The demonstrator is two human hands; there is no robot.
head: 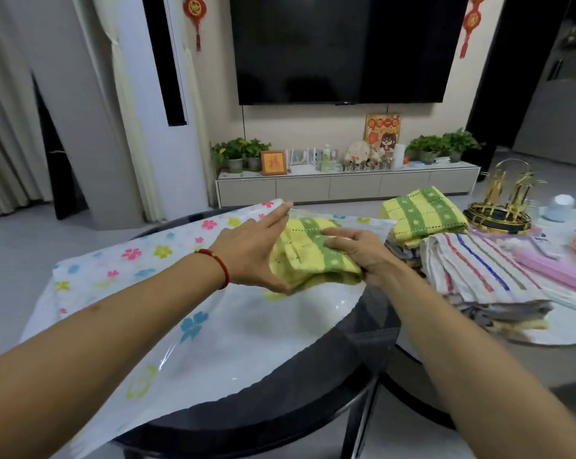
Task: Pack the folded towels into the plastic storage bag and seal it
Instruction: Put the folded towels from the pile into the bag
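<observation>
Standing in a living room, at a dark round table (313, 409). Feeding a yellow-green towel (308, 251) into the flowered plastic bag (167, 260): left hand (250, 256) flat, fingers spread beside it; right hand (359, 250) gripping its edge. Better keeping the fold flat, pushing deep. Leaving more folded towels (445, 246) waiting outside, just right.

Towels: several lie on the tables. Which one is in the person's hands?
The yellow-green towel over the flowered bag, held between left hand and right hand. The matching one and the striped towel lie untouched.
</observation>
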